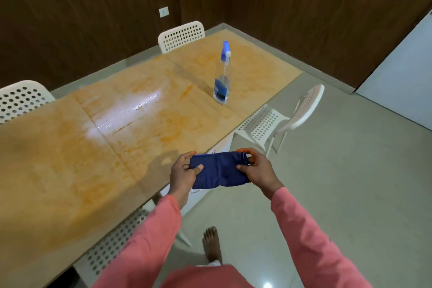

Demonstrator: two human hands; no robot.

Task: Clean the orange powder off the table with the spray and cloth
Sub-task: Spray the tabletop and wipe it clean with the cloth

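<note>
Long tan worktop, stretched away ahead and to the left of the hands, filmed over with smeared orange powder and marked by a pale wet glare patch far beyond the left hand. Grey tiled floor under and to the right of the hands. Dark wood-panelled wall well beyond everything, a small switch plate set in it. White perforated chairs: one just past the right hand, turned away from the worktop; one at the far edge; one far left; another tucked under the near edge, below the left forearm. Pink sleeves on both forearms. Spray bottle, clear with a blue trigger head and blue label, upright on the worktop well ahead of the hands, touched by neither. Dark blue cloth, folded, stretched between both hands at the worktop's near edge, off the surface. Left hand pinched on the cloth's left end, thumb on top. Right hand pinched on the right end, thumb and fingers curled round the fold. Bare foot on the floor beneath the hands.
</note>
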